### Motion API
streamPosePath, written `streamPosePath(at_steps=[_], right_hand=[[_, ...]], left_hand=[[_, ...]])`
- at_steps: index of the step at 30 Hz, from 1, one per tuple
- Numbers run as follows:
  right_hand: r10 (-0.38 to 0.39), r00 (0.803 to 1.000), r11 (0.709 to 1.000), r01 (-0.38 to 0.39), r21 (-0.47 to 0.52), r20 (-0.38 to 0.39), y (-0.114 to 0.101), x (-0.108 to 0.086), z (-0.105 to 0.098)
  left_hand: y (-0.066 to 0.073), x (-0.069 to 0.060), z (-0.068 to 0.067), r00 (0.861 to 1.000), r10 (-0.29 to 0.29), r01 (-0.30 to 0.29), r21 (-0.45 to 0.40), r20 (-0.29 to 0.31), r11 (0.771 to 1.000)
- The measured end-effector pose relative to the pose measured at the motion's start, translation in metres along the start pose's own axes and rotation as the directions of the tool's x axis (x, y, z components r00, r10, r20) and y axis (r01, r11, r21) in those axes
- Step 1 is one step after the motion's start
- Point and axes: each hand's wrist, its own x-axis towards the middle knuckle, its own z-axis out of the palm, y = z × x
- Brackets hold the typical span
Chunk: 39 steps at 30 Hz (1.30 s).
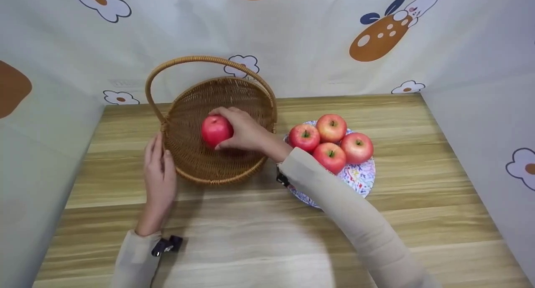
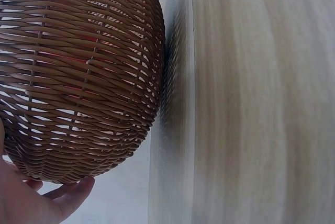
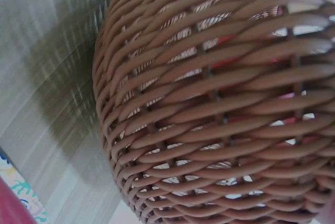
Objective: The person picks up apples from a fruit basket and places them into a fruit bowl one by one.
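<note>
In the head view my right hand (image 1: 248, 131) grips a red apple (image 1: 216, 131) over the inside of a brown wicker basket (image 1: 213, 171). Thumb and fingers wrap the apple from its right side. My left hand (image 1: 160, 171) rests against the basket's left outer side, near the foot of its arched handle (image 1: 200, 59). The left wrist view shows the left fingers (image 2: 73, 198) touching the woven wall (image 2: 78, 77). Through the weave in the right wrist view (image 3: 220, 103) patches of red show; the right hand is hidden behind the wicker there.
Right of the basket, a round patterned plate (image 1: 357, 181) carries several red apples (image 1: 331, 157), and my right forearm passes over its near left edge. All stands on a wood-grain table (image 1: 418, 187). Printed white cloth (image 1: 301, 37) encloses the back and sides.
</note>
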Motion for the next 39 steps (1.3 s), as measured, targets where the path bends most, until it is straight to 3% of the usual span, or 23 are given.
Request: streamPosePath(at_steps=[6,29,39], right_hand=[[-0.013,0.999,0.999,0.015,0.035,-0.032,-0.002,-0.008,0.001],[-0.060,0.987,0.993,0.075,0.096,-0.152,-0.016,-0.040,0.002],[-0.092,0.971,0.985,0.121,0.121,-0.219,-0.018,-0.053,0.000]], left_hand=[[-0.001,0.000,0.001,0.999,0.039,-0.039,0.001,-0.013,0.999],[0.000,-0.001,0.000,1.000,-0.022,0.022,-0.006,0.011,1.000],[0.000,-0.001,0.000,1.000,0.002,-0.002,-0.016,0.000,1.000]])
